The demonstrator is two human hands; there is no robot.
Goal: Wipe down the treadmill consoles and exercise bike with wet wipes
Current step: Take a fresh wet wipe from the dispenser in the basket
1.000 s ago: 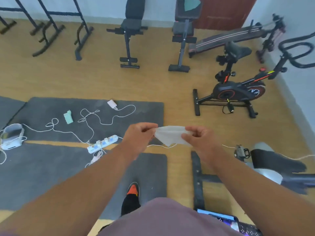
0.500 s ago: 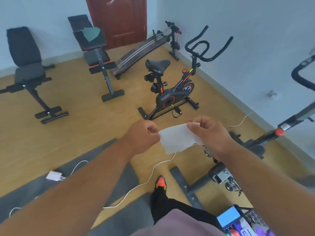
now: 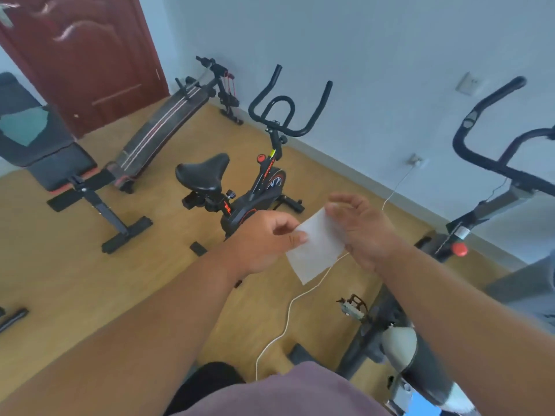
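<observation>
A white wet wipe (image 3: 315, 250) hangs unfolded in front of me. My left hand (image 3: 261, 238) pinches its upper left corner between thumb and fingers. My right hand (image 3: 366, 232) is beside the wipe's right edge, its fingers loose and blurred, with no clear grip on the sheet. A black and red exercise bike (image 3: 255, 202) stands on the wooden floor just beyond my hands, partly hidden by my left hand. A second bike (image 3: 492, 205), grey and black, stands close on my right, with its handlebars at upper right.
A sit-up bench (image 3: 159, 136) and a weight bench (image 3: 60, 163) stand at the left by a dark red door (image 3: 84, 55). A white cable (image 3: 288, 313) runs across the floor from a wall socket (image 3: 416, 160). The near bike's pedal (image 3: 353, 306) sticks out low at right.
My view has swung right and up, from the floor mats to the bikes and wall. The wipe has been spread out, and my right hand's fingers have loosened from it.
</observation>
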